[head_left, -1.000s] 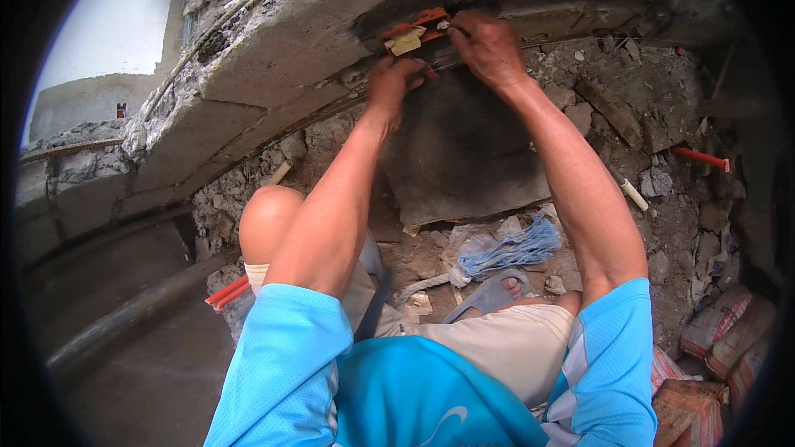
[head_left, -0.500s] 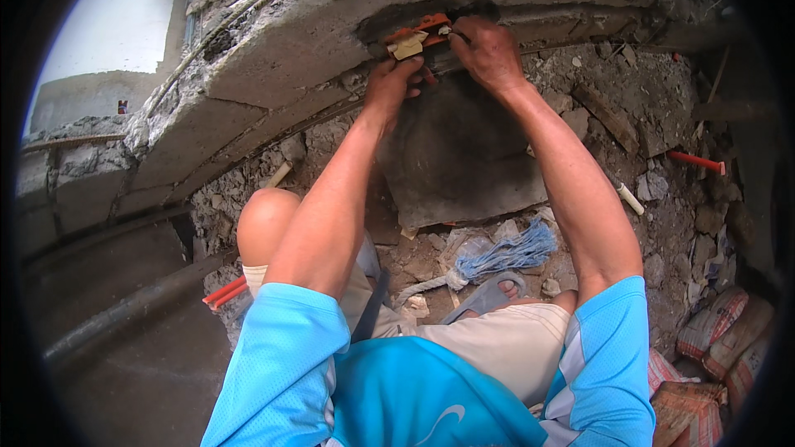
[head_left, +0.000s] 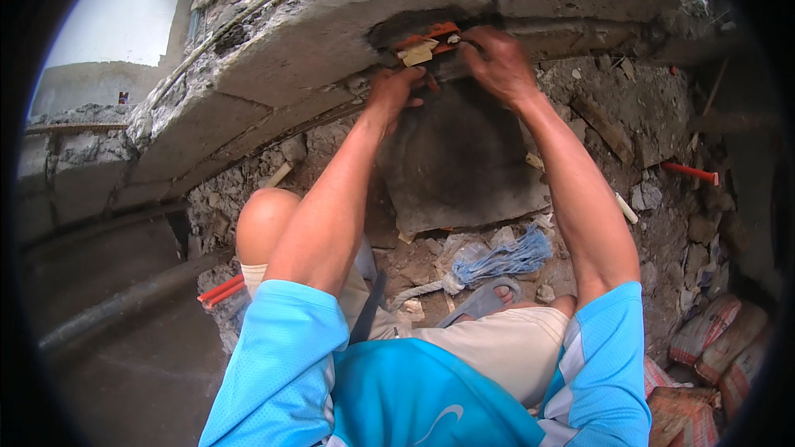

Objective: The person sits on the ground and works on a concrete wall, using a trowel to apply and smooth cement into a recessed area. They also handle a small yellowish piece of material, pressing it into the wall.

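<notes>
An orange box, open in front, sits in a dark recess cut into the grey concrete. A crumpled piece of beige paper or card lies at its left part, and a small pale scrap at its right end. My left hand is curled at the box's lower left edge, with the thumb close under the beige piece. At the right end, my right hand has its fingers bent in against the box. Its fingertips are partly hidden.
Below the box is a dark-stained grey slab. Rubble surrounds my sandalled foot, beside a frayed blue rope. Red pipes stick out at left and right. Filled sacks lie at lower right; rebar runs along the concrete's top.
The view has shifted slightly, so the box and hands appear a little lower and further right. Both hands stay at the box's ends, my left fingers slightly rearranged.
</notes>
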Demonstrator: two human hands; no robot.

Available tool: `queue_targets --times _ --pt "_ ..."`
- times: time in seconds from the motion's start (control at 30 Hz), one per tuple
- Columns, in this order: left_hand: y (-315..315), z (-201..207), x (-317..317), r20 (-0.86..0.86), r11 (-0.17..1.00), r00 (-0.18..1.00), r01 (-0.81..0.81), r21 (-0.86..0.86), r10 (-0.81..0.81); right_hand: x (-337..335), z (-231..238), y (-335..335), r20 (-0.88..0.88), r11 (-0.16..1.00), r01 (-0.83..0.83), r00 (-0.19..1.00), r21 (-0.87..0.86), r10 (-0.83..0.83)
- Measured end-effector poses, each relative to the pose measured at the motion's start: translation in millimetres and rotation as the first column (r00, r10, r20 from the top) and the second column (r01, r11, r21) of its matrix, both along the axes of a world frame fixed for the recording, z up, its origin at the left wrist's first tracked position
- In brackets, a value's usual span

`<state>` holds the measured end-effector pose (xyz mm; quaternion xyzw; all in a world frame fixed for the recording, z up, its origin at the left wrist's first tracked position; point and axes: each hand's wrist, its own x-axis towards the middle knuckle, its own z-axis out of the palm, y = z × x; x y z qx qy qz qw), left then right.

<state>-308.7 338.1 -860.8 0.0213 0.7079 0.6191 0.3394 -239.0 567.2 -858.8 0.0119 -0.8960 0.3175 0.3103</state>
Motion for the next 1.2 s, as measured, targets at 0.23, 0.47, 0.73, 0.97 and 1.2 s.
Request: queue_targets --times 0.23,0.47,0.73,0.97,1.2 --pt "1.0 3.7 6.3 -0.014 0.997 0.998 -0.068 -0.021 0.068 8.1 59.0 -21.1 -0.026 0.928 -0.141 0.987 0.346 0.159" --pt "-0.9 -2.3 1.6 -0.005 1.000 1.000 -0.011 -0.016 0.011 4.8 57.6 -61.2 0.206 0.817 -0.181 0.975 0.547 0.078" --pt "-2.3 -6.2 -3.3 -0.014 1.000 1.000 0.018 -0.026 -0.018 0.2 63.3 -64.8 0.211 0.786 -0.120 0.977 0.606 -0.013" --pt "6.9 -3.6 4.7 -0.038 0.998 0.997 -0.064 -0.023 0.063 -0.1 56.5 -66.9 0.257 0.794 -0.116 0.965 0.597 -0.052" --pt "2.6 -13.7 -2.5 -0.051 0.994 0.993 -0.108 -0.005 0.108 -10.0 61.7 -79.0 0.327 0.858 -0.159 0.945 0.489 -0.011"
